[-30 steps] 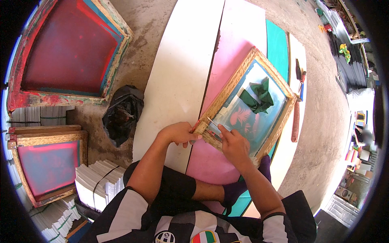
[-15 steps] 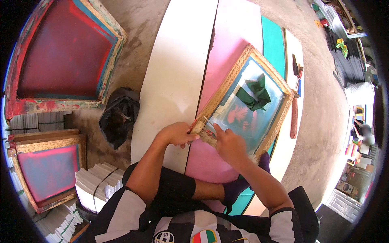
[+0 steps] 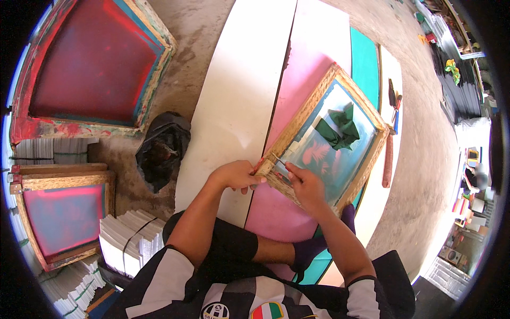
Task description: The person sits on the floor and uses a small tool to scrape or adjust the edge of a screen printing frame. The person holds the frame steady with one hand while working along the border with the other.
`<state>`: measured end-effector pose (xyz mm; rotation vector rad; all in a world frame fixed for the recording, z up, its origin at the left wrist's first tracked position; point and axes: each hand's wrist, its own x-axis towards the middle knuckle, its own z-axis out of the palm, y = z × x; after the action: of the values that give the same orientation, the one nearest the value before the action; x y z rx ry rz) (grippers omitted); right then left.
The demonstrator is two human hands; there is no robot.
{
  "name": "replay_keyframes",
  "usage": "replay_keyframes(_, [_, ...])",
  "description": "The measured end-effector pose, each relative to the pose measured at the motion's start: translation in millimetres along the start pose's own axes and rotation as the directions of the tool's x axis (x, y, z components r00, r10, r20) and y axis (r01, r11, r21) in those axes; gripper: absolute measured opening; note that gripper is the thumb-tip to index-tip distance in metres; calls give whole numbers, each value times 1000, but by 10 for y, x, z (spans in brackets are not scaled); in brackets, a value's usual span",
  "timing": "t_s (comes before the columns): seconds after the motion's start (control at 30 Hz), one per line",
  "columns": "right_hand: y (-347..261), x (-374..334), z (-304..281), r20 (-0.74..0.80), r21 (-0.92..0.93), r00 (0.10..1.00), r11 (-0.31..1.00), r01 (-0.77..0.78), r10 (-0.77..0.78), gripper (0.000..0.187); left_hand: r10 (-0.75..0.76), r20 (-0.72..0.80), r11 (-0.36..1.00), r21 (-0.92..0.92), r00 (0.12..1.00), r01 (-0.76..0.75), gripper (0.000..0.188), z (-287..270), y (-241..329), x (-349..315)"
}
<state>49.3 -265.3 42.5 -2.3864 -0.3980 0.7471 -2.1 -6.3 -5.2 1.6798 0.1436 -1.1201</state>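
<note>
A wooden screen-printing frame (image 3: 300, 116) lies tilted across the painted boards, its mesh bluish with a pale leaf-like pattern. My left hand (image 3: 234, 176) is closed on the frame's near left corner, the fingers curled at its edge. In my right hand (image 3: 306, 187) is a thin metal-shafted tool (image 3: 279, 160). Its tip meets the inner edge of the wood near that same corner; the handle is mostly hidden in my fingers, so its exact kind is unclear. A crumpled dark green cloth (image 3: 346, 133) rests on the mesh, beyond my right hand.
To the left stand a large red-meshed frame (image 3: 95, 64), a smaller frame (image 3: 66, 218), paper stacks (image 3: 125, 239) and a black plastic bag (image 3: 162, 151). A hammer (image 3: 388, 159) and small hand tools (image 3: 394, 101) lie along the boards' right edge.
The view has shifted slightly, so the boards and frame sit a little further right and lower. Both hands stay at the frame's corner, and the tool tip remains against the wood.
</note>
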Motion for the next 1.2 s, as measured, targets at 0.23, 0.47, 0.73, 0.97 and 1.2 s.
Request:
replay_keyframes(0.23, [166, 84, -74, -108, 78, 956, 956, 283, -274, 32, 10, 25, 1000, -4, 1000, -10, 56, 3, -27, 45])
replay_keyframes(0.47, [-96, -170, -118, -115, -408, 957, 891, 198, -266, 34, 16, 17, 1000, -7, 1000, -16, 58, -4, -23, 20])
replay_keyframes(0.73, [-290, -186, -141, 62, -733, 954, 636, 243, -293, 45, -1, -20, 998, 67, 1000, 2, 57, 14, 51, -26])
replay_keyframes(0.97, [-27, -74, -95, -6, -474, 950, 838, 271, -311, 50, 65, -37, 995, 83, 997, -62, 58, 30, 12, 3])
replay_keyframes(1.2, [-12, -97, 11, -57, -94, 985, 983, 159, -165, 37, 54, -32, 996, 72, 998, -52, 59, 22, 50, -34])
